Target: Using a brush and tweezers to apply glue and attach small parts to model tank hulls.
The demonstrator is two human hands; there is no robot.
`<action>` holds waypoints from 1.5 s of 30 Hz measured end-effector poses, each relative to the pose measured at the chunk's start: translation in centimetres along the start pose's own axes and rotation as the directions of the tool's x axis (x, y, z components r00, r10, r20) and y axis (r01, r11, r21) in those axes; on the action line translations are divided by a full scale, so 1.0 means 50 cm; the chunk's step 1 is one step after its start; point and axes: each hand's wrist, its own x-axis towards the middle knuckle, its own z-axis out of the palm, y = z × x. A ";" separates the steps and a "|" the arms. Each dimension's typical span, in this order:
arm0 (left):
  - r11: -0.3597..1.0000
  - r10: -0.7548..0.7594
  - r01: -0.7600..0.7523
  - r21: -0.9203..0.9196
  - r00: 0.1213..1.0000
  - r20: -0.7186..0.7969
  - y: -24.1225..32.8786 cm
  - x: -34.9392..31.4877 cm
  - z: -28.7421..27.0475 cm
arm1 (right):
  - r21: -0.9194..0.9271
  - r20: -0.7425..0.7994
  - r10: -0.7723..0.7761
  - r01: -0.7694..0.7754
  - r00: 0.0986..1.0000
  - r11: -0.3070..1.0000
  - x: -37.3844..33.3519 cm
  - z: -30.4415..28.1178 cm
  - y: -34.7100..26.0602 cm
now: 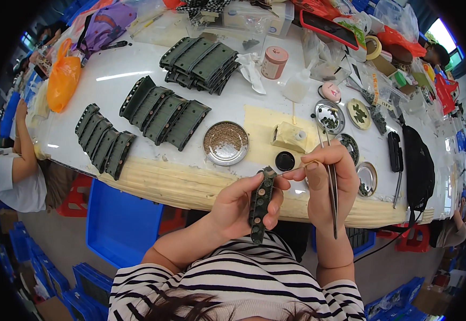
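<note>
My left hand [233, 207] is closed round a narrow dark green moulded strip [260, 208] with copper-coloured round studs along its face. The strip stands roughly upright above my lap, at the table's front edge. My right hand [324, 184] holds metal tweezers [333, 208], their tips pointing up and away from the strip. Between its thumb and forefinger is also a thin stick [282, 173], whose end reaches the strip's upper end; whether they touch, I cannot tell. Just beyond my fingers sits a small black pot [285, 161].
A round metal dish [224, 155] holds tiny brown pieces. Behind the pot stands a tape-covered block [288, 136]. Curved green ribbed panels [164, 113] lie at left, with more stacked [198, 61] behind. Several small dishes with green bits, a squeeze bottle [297, 88] and a black pouch [419, 166] stand right.
</note>
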 end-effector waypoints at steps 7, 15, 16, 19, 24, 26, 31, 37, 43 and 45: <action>1.000 -0.005 0.005 -0.001 1.000 -0.021 0.001 0.000 -0.001 | 0.017 -0.015 0.014 -0.013 1.000 1.000 -0.002 -0.003 0.006; 0.970 0.045 -0.020 0.243 0.994 -0.098 0.012 -0.010 -0.002 | -0.185 -0.259 -0.028 -0.021 0.966 0.983 0.030 -0.043 0.022; 0.946 0.064 -0.023 0.322 0.991 -0.119 0.012 -0.010 0.003 | -0.336 -0.266 -0.082 -0.012 0.960 0.942 0.037 -0.052 0.028; 0.975 0.075 -0.045 0.216 0.988 -0.133 0.013 -0.004 0.046 | -0.629 -0.201 -0.309 0.120 0.930 0.768 0.059 -0.058 0.054; 0.876 0.119 -0.029 0.481 0.980 -0.157 0.020 -0.013 0.040 | -0.789 -0.027 -0.401 0.226 0.916 0.572 0.072 -0.050 0.068; 0.805 0.140 -0.017 0.593 0.977 -0.163 0.021 -0.019 0.041 | -0.802 -0.003 -0.391 0.232 0.920 0.551 0.069 -0.051 0.072; 0.466 0.274 0.024 0.885 0.947 -0.170 0.026 -0.029 0.031 | -0.755 -0.112 -0.530 0.275 0.841 0.595 0.051 -0.047 0.031; 0.269 0.410 -0.085 0.959 0.912 -0.034 0.017 -0.019 0.044 | -0.216 -0.059 -0.171 0.154 0.984 0.964 0.006 -0.025 0.004; 0.265 0.397 -0.066 0.962 0.916 -0.046 0.015 -0.023 0.046 | -0.202 0.032 -0.128 0.132 0.991 0.971 0.007 -0.017 0.023; 0.263 0.394 -0.067 0.963 0.918 -0.044 0.016 -0.023 0.046 | -0.164 0.015 -0.116 0.117 0.993 0.979 0.008 -0.012 0.021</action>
